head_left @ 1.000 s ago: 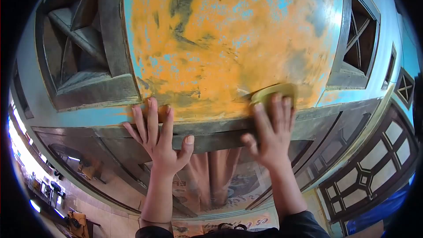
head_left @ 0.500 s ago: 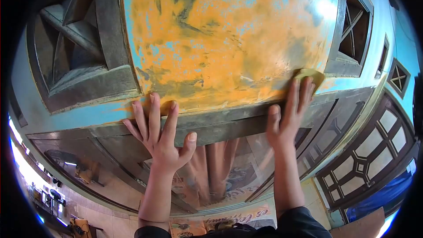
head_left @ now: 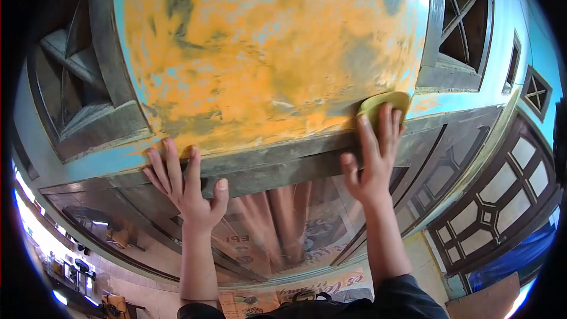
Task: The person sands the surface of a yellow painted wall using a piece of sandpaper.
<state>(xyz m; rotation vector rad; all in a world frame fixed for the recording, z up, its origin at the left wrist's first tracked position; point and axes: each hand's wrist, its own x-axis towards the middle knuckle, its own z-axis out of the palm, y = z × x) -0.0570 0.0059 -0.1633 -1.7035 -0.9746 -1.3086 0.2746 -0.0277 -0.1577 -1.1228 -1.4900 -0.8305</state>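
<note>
My right hand [head_left: 373, 168] presses a yellowish-green piece of sandpaper [head_left: 384, 106] against the lower right of an orange-patched wall panel [head_left: 254, 59]. Its fingers lie over the sheet, whose curved upper edge sticks out beyond the fingertips. My left hand [head_left: 190, 192] is open with fingers spread and holds nothing. Its fingertips rest near the panel's lower left edge, at the dark wooden beam [head_left: 266, 174]. Light blue paint and grey smudges show through the orange on the panel.
Wooden vents with crossed slats flank the panel, one left [head_left: 77, 77] and one right [head_left: 463, 29]. Below the beam, glass [head_left: 325, 212] shows a curtain and printed lettering. A paned wooden door [head_left: 496, 195] and blue sheeting [head_left: 514, 260] are at right; a chair [head_left: 118, 306] stands lower left.
The view has shifted, so the panel sits further left in it. My right hand and the sandpaper have moved slightly left along the panel, and more of the sheet shows. My left hand remains spread.
</note>
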